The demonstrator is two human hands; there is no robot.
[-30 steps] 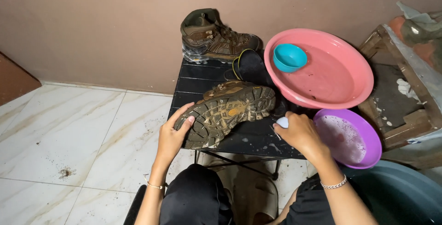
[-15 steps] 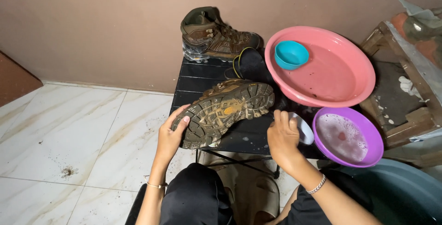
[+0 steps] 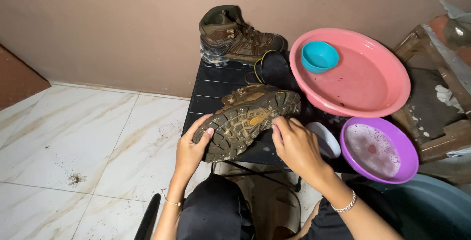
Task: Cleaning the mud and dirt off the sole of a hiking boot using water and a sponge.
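A person's left hand [image 3: 192,146] gripped the heel end of a muddy brown hiking boot [image 3: 248,117], which lay on its side, sole toward the camera, on a small black slatted table [image 3: 206,90]. The right hand [image 3: 294,144] pressed curled fingers against the sole's edge; whether they pinched anything could not be told. A white dish [image 3: 327,139] sat just beside that hand. A second boot [image 3: 238,36] stood upright at the table's far edge, near a pink basin [image 3: 363,73] holding a blue bowl [image 3: 320,56], with a purple bowl of suds [image 3: 380,149] close by.
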